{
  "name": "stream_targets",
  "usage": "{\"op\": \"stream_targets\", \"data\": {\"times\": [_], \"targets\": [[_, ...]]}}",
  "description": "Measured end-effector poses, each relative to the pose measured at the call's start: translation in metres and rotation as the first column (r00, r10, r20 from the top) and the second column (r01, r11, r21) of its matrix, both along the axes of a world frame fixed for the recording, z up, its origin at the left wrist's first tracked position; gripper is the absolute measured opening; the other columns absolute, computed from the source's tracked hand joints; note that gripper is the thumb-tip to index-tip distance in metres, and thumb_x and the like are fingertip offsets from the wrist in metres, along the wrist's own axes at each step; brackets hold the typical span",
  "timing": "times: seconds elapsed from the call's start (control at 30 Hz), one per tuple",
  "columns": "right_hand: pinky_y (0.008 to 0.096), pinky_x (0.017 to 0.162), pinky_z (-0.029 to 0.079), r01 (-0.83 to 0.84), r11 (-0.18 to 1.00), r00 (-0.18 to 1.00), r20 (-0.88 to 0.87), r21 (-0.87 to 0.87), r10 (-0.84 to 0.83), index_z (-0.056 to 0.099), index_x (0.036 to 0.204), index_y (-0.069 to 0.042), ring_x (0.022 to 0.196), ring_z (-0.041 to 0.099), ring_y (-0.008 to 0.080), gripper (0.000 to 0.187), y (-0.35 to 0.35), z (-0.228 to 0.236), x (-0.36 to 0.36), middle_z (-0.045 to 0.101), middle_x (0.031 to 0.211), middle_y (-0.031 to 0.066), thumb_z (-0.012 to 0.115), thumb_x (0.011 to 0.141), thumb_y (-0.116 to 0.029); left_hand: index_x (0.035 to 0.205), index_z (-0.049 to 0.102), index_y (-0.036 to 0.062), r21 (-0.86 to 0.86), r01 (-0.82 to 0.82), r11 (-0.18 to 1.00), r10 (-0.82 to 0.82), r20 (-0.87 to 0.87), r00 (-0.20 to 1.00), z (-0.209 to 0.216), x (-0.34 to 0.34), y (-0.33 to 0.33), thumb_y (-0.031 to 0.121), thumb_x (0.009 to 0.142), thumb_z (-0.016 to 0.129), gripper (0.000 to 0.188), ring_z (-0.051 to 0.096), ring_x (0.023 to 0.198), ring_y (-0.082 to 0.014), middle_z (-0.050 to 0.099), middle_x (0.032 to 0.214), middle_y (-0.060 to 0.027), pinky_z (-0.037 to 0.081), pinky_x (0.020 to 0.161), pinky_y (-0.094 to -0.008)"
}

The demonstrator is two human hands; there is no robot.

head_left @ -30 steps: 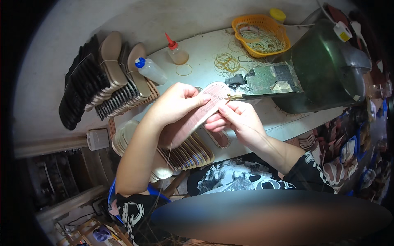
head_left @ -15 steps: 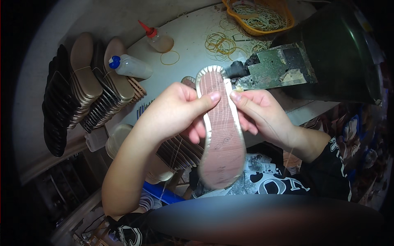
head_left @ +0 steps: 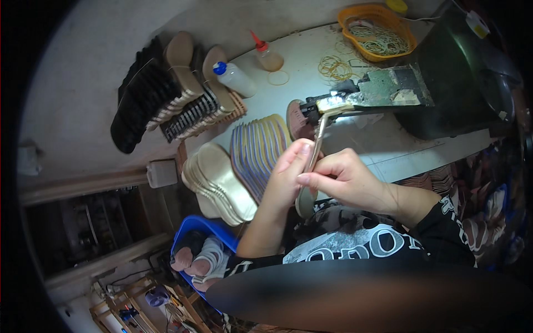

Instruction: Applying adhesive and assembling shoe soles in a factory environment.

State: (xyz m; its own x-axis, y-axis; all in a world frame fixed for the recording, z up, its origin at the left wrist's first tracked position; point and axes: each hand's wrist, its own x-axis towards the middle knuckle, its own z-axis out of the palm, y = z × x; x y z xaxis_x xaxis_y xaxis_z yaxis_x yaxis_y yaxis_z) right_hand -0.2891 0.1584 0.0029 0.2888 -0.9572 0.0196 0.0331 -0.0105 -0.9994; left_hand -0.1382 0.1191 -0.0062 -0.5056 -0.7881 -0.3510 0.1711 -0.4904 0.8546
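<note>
A thin, pale metallic-edged shoe insole [head_left: 320,135] stands nearly edge-on in front of the dark green metal machine [head_left: 388,94], its upper end right at the machine's narrow head; whether they touch is hard to tell. The left hand [head_left: 286,173] has its grip closed on the insole below that head, thumb pressed along it. The right hand [head_left: 351,178] has a narrow grip lower down, thumb across the insole.

To work well here, I would keep the insole steady against the head and turn it with small, even wrist movements, since thin stock probably flexes if pushed from its far end. Fingertips are best kept clear of the head. The pink flat insole [head_left: 300,121] on the white desk [head_left: 302,53], just left of the machine's head, could get bumped by a wide swing.
</note>
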Motion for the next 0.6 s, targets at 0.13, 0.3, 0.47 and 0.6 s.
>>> {"op": "stream_targets", "data": {"times": [0.13, 0.3, 0.47, 0.6], "targets": [[0.0226, 0.045, 0.038, 0.052, 0.999, 0.995, -0.085, -0.012, -0.053, 0.069, 0.074, 0.003, 0.051, 0.047, 0.0023, 0.026, 0.016, 0.031, -0.009, 0.059, 0.055, 0.0022, 0.065, 0.089, -0.019, 0.11, 0.053, 0.0055, 0.051, -0.021, 0.998, 0.027, -0.112, 0.993, 0.0, -0.001, 0.028, 0.028, 0.101, 0.041, 0.027, 0.048, 0.067, -0.0037, 0.054, 0.082, 0.0027, 0.038, 0.056, -0.0176], [0.019, 0.047, 0.042, 0.129, 0.988, 0.991, -0.02, -0.087, -0.131, 0.065, 0.07, 0.002, 0.056, 0.06, 0.0043, 0.024, 0.039, 0.05, -0.015, 0.067, 0.064, 0.0066, 0.069, 0.086, -0.015, 0.11, 0.053, 0.0064, 0.077, 0.069, 0.995, -0.052, -0.196, 0.979, 0.007, -0.002, 0.049, 0.027, 0.101, 0.043, 0.025, 0.043, 0.061, -0.0019, 0.05, 0.077, 0.0045, 0.033, 0.053, -0.0166], [0.0192, 0.052, 0.046, 0.17, 0.962, 0.974, -0.113, -0.214, -0.198, 0.06, 0.085, 0.001, 0.057, 0.061, 0.0062, 0.018, 0.056, 0.041, -0.017, 0.063, 0.065, 0.0027, 0.072, 0.083, -0.012, 0.104, 0.053, 0.0074, -0.046, 0.074, 0.996, -0.08, -0.146, 0.986, 0.01, 0.0, 0.062, 0.035, 0.1, 0.043, 0.03, 0.041, 0.061, -0.0013, 0.047, 0.075, 0.006, 0.032, 0.054, -0.0169], [0.0191, 0.058, 0.047, 0.372, 0.887, 0.926, 0.178, -0.274, -0.334, 0.039, 0.129, -0.004, 0.064, 0.06, 0.0062, 0.055, 0.061, 0.038, -0.008, 0.059, 0.076, 0.0026, 0.069, 0.083, -0.008, 0.103, 0.054, 0.0057, -0.337, 0.098, 0.937, -0.133, -0.082, 0.988, -0.009, 0.005, 0.063, 0.049, 0.095, 0.048, 0.045, 0.044, 0.07, -0.0031, 0.051, 0.081, 0.0049, 0.036, 0.063, -0.0189]]}}
